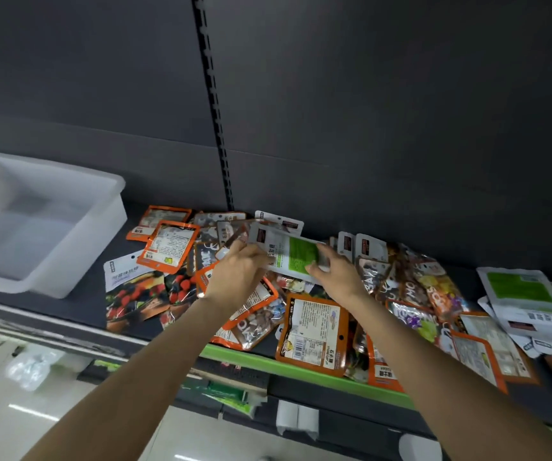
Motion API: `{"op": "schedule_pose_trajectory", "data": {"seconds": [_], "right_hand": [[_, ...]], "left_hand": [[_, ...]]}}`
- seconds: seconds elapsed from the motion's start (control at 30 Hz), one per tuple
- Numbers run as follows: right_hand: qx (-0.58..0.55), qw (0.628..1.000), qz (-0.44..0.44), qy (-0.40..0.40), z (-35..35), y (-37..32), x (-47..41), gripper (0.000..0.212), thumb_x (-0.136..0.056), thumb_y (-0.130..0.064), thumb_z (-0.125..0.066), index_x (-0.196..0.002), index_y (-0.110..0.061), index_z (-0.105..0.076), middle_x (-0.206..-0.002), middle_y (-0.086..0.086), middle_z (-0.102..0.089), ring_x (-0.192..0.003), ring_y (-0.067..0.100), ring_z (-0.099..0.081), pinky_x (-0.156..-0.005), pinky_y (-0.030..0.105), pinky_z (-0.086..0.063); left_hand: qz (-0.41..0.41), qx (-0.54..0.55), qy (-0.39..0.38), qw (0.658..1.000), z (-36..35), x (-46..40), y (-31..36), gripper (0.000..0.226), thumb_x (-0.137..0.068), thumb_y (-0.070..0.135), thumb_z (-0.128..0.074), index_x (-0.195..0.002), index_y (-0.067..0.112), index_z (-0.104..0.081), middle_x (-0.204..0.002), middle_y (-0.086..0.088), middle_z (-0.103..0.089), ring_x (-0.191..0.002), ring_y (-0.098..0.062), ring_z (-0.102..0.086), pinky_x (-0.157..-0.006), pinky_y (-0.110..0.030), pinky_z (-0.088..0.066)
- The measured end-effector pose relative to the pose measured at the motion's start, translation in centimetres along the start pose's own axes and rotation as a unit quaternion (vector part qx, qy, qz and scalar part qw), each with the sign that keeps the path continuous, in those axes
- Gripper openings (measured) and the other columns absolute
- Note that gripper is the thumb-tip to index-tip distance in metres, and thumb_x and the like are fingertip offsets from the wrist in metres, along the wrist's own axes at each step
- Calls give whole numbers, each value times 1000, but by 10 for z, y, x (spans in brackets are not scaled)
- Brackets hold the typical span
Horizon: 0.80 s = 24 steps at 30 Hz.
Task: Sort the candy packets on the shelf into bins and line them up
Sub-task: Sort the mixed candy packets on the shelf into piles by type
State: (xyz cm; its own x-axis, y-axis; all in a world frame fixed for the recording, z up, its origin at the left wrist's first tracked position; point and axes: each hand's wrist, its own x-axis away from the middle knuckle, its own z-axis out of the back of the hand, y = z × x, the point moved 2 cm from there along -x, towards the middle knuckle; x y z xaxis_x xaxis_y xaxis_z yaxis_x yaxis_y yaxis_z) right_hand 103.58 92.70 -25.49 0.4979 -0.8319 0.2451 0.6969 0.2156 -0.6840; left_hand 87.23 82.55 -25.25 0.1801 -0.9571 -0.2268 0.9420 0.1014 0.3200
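Note:
A heap of candy packets covers the dark shelf, mostly orange-edged, brown and white ones. Above the heap, my left hand and my right hand together hold a white packet with a green panel. The left hand pinches its left end, and the right hand grips its right end. A white plastic bin stands empty on the shelf at the left. Its far left part is blurred.
A dark back panel with a slotted upright rises behind the shelf. More white and green packets lie at the far right. The shelf's front edge carries a green strip. Lower shelving and a pale floor show below.

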Motion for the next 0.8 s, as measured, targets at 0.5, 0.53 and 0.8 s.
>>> {"op": "schedule_pose_trajectory", "data": {"seconds": [0.5, 0.53, 0.8], "right_hand": [[-131, 950, -124, 255, 44, 54, 4, 22, -92, -6, -58, -110, -9, -68, -116, 11, -65, -99, 26, -62, -75, 21, -41], [-134, 947, -118, 267, 50, 56, 9, 22, -92, -6, -57, -111, -9, -68, -115, 11, -65, -98, 24, -61, -75, 20, -41], [-191, 881, -144, 407, 123, 116, 48, 23, -92, 6, -50, -101, -2, -69, -104, 17, -65, -105, 33, -58, -83, 23, -40]], "left_hand": [[200, 10, -115, 973, 4, -6, -15, 76, -86, 45, -62, -149, 25, -25, -155, -6, -23, -144, -29, -17, -117, -46, -14], [173, 18, -103, 979, 2, -11, -2, 73, -88, 43, -60, -149, 24, -25, -156, -6, -21, -144, -29, -17, -118, -45, -13], [26, 72, -212, 974, -52, -64, 114, 62, -97, 39, -45, -150, 21, -20, -158, -5, -17, -144, -24, -19, -114, -41, -26]]}}
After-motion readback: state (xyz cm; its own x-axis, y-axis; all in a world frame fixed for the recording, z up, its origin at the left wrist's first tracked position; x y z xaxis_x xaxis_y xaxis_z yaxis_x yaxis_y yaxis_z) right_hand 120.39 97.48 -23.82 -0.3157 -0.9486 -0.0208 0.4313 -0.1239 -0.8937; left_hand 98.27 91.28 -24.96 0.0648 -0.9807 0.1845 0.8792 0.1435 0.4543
